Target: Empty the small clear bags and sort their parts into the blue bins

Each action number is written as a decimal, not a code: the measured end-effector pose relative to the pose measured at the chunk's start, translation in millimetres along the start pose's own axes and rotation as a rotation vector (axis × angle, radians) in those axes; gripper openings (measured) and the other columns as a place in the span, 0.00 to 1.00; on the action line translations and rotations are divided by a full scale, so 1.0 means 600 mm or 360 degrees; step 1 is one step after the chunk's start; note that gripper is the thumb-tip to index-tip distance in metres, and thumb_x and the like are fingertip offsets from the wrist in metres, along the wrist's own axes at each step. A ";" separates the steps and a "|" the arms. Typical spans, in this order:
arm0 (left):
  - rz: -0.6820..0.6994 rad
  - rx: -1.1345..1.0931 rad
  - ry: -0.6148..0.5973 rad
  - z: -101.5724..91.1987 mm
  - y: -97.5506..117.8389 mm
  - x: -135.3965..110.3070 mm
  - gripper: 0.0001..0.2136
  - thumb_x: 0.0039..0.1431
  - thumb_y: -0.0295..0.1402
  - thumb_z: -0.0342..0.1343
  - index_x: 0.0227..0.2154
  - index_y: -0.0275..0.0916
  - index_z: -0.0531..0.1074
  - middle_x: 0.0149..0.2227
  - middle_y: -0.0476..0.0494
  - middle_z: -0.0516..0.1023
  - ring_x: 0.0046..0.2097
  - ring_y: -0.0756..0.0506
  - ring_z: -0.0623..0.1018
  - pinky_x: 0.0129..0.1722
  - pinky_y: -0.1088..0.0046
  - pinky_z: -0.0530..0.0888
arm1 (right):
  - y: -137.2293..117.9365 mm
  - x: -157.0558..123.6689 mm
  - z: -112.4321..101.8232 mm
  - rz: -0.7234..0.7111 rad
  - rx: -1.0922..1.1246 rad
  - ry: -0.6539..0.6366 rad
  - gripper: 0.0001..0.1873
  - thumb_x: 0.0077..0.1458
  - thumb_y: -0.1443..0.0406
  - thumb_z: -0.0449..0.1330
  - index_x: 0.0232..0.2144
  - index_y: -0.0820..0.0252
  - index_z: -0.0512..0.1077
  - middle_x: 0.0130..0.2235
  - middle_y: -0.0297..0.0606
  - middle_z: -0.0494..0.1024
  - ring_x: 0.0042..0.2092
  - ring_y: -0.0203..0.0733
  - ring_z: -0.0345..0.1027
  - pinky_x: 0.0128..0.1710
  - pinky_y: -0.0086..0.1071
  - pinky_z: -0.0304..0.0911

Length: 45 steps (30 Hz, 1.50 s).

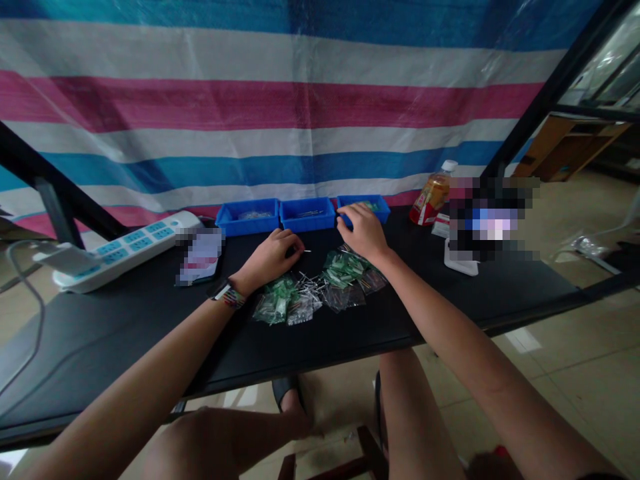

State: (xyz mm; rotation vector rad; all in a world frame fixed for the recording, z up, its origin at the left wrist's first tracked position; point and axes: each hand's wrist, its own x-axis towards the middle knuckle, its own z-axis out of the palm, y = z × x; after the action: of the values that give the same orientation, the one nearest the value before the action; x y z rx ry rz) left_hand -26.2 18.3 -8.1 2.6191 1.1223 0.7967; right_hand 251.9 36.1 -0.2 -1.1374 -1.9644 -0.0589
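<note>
My left hand (273, 257) is curled in a pinch just above the black table, in front of the blue bins. A short, thin metal pin (307, 251) sticks out from its fingertips. My right hand (364, 230) reaches to the front left corner of the right blue bin (377, 215), thumb and fingers apart, with nothing visible in it. Green pieces lie in that bin. Between my forearms are two piles of small clear bags (345, 298) and green packets (345, 267), with loose metal pins (311, 285) between them.
The middle blue bin (307, 220) holds thin pins; the left blue bin (247, 223) holds small clear pieces. A power strip (135, 247) and phone (201, 257) lie left. A drink bottle (433, 197) and white device (461, 261) stand right. A striped sheet (300, 107) hangs behind.
</note>
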 end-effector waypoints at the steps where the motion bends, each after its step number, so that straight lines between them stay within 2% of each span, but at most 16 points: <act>1: -0.0002 -0.0017 0.0016 -0.002 0.005 0.000 0.08 0.66 0.37 0.57 0.37 0.42 0.79 0.41 0.39 0.83 0.44 0.37 0.77 0.49 0.57 0.73 | -0.012 -0.001 0.005 0.0010 0.0137 -0.0090 0.12 0.69 0.63 0.57 0.41 0.58 0.81 0.43 0.46 0.84 0.49 0.52 0.76 0.54 0.43 0.68; 3: -0.0002 -0.0073 0.0064 -0.009 0.018 0.002 0.07 0.67 0.37 0.56 0.38 0.43 0.78 0.41 0.40 0.83 0.44 0.37 0.77 0.48 0.57 0.73 | -0.033 -0.004 0.018 0.0091 0.0425 -0.0281 0.16 0.71 0.57 0.58 0.33 0.57 0.78 0.35 0.39 0.82 0.38 0.45 0.74 0.44 0.37 0.66; 5: 0.0015 -0.0133 0.0127 -0.018 0.033 0.003 0.08 0.68 0.38 0.56 0.40 0.43 0.78 0.41 0.41 0.83 0.45 0.37 0.77 0.49 0.59 0.72 | -0.048 -0.006 0.029 0.0181 0.0668 -0.0430 0.22 0.71 0.51 0.58 0.29 0.58 0.75 0.31 0.36 0.80 0.34 0.41 0.71 0.39 0.35 0.63; 8: 0.0026 -0.0229 0.0247 -0.027 0.054 0.004 0.08 0.69 0.39 0.58 0.39 0.43 0.79 0.40 0.43 0.83 0.44 0.39 0.78 0.49 0.61 0.72 | -0.060 -0.005 0.037 0.0313 0.1012 -0.0576 0.27 0.70 0.45 0.59 0.28 0.58 0.74 0.30 0.35 0.80 0.34 0.40 0.71 0.37 0.33 0.62; 12: 0.0002 -0.0301 0.0359 -0.029 0.071 0.004 0.07 0.68 0.38 0.60 0.37 0.42 0.80 0.38 0.43 0.83 0.42 0.41 0.78 0.45 0.64 0.72 | -0.067 -0.002 0.034 0.0469 0.1329 -0.0659 0.24 0.66 0.44 0.63 0.31 0.58 0.75 0.31 0.36 0.81 0.35 0.40 0.75 0.36 0.32 0.65; 16: -0.0103 -0.0334 0.0450 -0.026 0.078 0.003 0.08 0.67 0.40 0.61 0.37 0.42 0.81 0.37 0.42 0.82 0.41 0.41 0.79 0.42 0.66 0.72 | -0.074 -0.001 0.034 0.0521 0.1424 -0.0633 0.19 0.62 0.49 0.69 0.31 0.58 0.75 0.30 0.34 0.80 0.33 0.39 0.74 0.36 0.32 0.69; 20: -0.0292 -0.0496 0.0467 -0.025 0.072 0.004 0.12 0.65 0.45 0.63 0.37 0.41 0.80 0.36 0.43 0.83 0.37 0.42 0.78 0.39 0.67 0.72 | -0.081 0.002 0.036 0.0542 0.1493 -0.0544 0.15 0.57 0.55 0.73 0.33 0.57 0.74 0.32 0.33 0.79 0.34 0.39 0.75 0.37 0.34 0.72; 23: -0.0419 -0.0640 0.0421 -0.024 0.058 0.006 0.18 0.66 0.51 0.61 0.30 0.41 0.78 0.29 0.45 0.80 0.32 0.44 0.76 0.34 0.68 0.69 | -0.086 0.004 0.034 0.0503 0.1501 -0.0451 0.11 0.57 0.60 0.72 0.34 0.57 0.74 0.33 0.33 0.79 0.35 0.40 0.76 0.39 0.35 0.74; 26: -0.0446 -0.0810 0.0319 -0.025 0.049 0.009 0.22 0.67 0.53 0.59 0.25 0.40 0.76 0.26 0.44 0.79 0.32 0.44 0.76 0.35 0.68 0.70 | -0.090 0.002 0.034 0.0449 0.1489 -0.0374 0.07 0.58 0.62 0.69 0.35 0.57 0.76 0.33 0.33 0.79 0.34 0.40 0.76 0.39 0.36 0.74; 30: -0.0454 -0.0993 0.0334 -0.024 0.048 0.011 0.20 0.64 0.51 0.63 0.25 0.40 0.76 0.27 0.44 0.79 0.32 0.44 0.77 0.36 0.67 0.72 | -0.092 -0.003 0.037 0.0451 0.1455 -0.0325 0.07 0.57 0.61 0.69 0.36 0.56 0.77 0.34 0.33 0.80 0.33 0.39 0.77 0.36 0.34 0.73; 35: -0.0475 -0.1156 0.0480 -0.020 0.049 0.010 0.15 0.57 0.46 0.72 0.31 0.40 0.77 0.32 0.45 0.80 0.34 0.44 0.78 0.34 0.68 0.73 | -0.086 -0.002 0.040 0.0659 0.1579 -0.0295 0.11 0.57 0.57 0.68 0.36 0.57 0.76 0.35 0.34 0.80 0.29 0.35 0.75 0.27 0.28 0.71; 40: -0.0468 -0.1151 0.0552 -0.021 0.056 0.008 0.14 0.56 0.43 0.73 0.31 0.40 0.76 0.32 0.45 0.81 0.34 0.44 0.78 0.34 0.68 0.73 | -0.082 0.002 0.038 0.0813 0.1737 -0.0355 0.12 0.53 0.57 0.69 0.35 0.58 0.75 0.34 0.34 0.81 0.27 0.33 0.72 0.25 0.27 0.72; 45: -0.0497 -0.1144 0.0541 -0.021 0.066 0.008 0.15 0.56 0.43 0.72 0.33 0.39 0.75 0.32 0.46 0.80 0.34 0.46 0.77 0.34 0.70 0.72 | -0.086 0.000 0.039 0.0793 0.1800 -0.0298 0.11 0.48 0.60 0.68 0.33 0.58 0.74 0.31 0.32 0.79 0.27 0.34 0.74 0.24 0.28 0.74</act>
State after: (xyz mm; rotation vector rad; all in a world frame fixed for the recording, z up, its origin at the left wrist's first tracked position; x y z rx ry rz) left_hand -5.6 -6.3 19.1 1.7181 1.0239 1.3024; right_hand 199.3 15.8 2.3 -0.7910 -1.3904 1.2817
